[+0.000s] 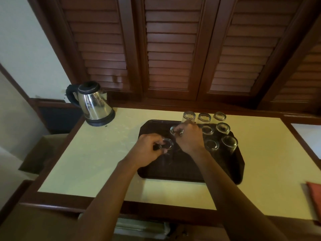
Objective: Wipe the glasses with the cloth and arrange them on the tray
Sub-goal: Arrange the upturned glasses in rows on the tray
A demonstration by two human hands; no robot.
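Both hands are over the dark tray (173, 173), each closed on a glass: the left hand (147, 150) has its fingers curled round the rim of a glass (167, 144) at the tray's left edge, and the right hand (189, 138) pinches the rim of a second glass (176, 131) just behind it. Seven more glasses (223, 128) stand in rows at the tray's back right — whether the far row sits on the tray or on the counter (104, 153) behind it is unclear. No cloth is in either hand; an orange fabric (315, 193) lies at the counter's right edge. To place these two well, lower them straight down, in line with the existing rows, leaving a small gap so rims don't knock — and release only once each sits flat.
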